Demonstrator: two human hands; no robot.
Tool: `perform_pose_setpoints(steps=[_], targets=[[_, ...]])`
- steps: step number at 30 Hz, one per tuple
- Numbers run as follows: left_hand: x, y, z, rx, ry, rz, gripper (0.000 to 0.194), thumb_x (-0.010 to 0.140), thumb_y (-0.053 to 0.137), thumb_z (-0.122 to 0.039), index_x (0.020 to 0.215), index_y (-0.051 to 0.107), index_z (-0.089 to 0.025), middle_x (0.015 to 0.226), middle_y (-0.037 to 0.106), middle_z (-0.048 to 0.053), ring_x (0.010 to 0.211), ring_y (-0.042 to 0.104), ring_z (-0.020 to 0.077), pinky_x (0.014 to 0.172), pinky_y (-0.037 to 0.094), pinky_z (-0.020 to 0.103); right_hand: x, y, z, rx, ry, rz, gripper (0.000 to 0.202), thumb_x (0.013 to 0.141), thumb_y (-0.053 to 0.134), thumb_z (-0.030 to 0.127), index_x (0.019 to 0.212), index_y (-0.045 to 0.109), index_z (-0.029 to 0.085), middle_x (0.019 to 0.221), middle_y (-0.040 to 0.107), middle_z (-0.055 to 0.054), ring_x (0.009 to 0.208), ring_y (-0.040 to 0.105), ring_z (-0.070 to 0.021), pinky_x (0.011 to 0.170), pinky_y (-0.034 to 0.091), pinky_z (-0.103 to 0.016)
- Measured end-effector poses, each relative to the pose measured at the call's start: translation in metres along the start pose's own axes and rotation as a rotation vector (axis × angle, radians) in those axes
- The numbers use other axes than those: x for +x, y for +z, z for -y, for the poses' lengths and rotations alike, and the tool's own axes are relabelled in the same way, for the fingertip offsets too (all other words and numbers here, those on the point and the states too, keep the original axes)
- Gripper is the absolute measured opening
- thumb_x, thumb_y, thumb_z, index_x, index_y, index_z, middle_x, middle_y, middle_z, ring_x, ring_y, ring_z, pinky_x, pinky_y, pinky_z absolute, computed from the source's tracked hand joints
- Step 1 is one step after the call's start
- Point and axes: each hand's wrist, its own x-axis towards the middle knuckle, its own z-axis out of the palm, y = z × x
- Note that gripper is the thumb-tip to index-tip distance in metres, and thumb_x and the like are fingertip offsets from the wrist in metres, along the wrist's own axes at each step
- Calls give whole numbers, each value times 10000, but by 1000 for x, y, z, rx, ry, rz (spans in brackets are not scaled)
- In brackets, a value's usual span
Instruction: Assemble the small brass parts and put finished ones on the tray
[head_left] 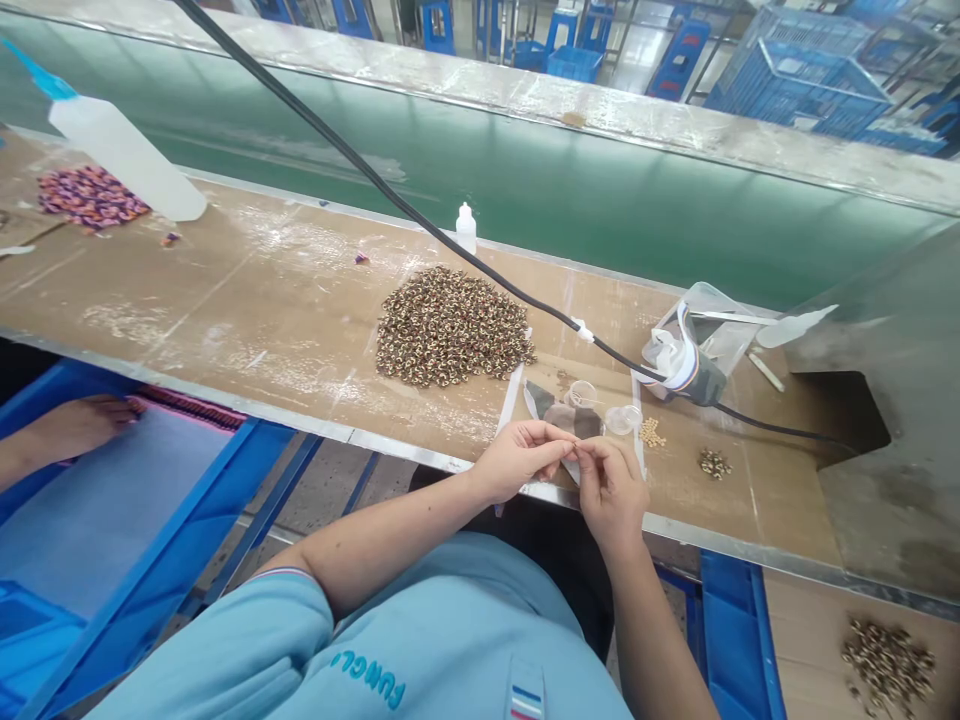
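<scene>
Fingertips of the left hand and right hand are closed in a fine pinch and brought together just over the front edge of the bench. A small piece appears to be held between them; its kind cannot be told, being largely covered by the fingers. For work this fine, a light, steady pinch is judged best, with forearms braced and the piece kept low over the surface so that a drop would be caught. Just beyond the hands, two clear cups are noted, with pale beads and a small cluster of brass-coloured parts to the right. A larger heap of similar parts is laid farther back, near a small white bottle. The surface is covered in brown cardboard, scuffed with whitish marks, and is crossed overhead by a black cable. Behind it a green belt is seen; beyond, blue stools and blue crates. At far left, a co-worker's hand is placed over a blue tray.
</scene>
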Motion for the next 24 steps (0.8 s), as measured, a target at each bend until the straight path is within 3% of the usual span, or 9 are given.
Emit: perform_pose_setpoints(steps=[10,20,24], targets=[[-3,11,-1,-94,31,-102,311,595,759,-354,749,659,-102,586,603,-22,400,386,7,415,250,181,-2,4,2,-6,8,-60,75,873,542,182,862,613,201,810,656,-19,747,619,-126,625,496,-243],[-2,12,0,-66,16,-123,328,584,759,-364,745,661,-96,573,597,-23,400,379,8,412,239,182,-4,4,1,-37,1,-66,85,874,539,187,862,619,211,802,659,-21,758,624,-135,659,511,-265],[-2,12,-1,-51,9,-123,321,590,753,-355,750,659,-93,578,596,-23,394,378,7,411,238,183,-4,5,0,3,65,-39,100,879,527,203,845,622,203,801,656,-23,730,620,-129,630,503,-256]])
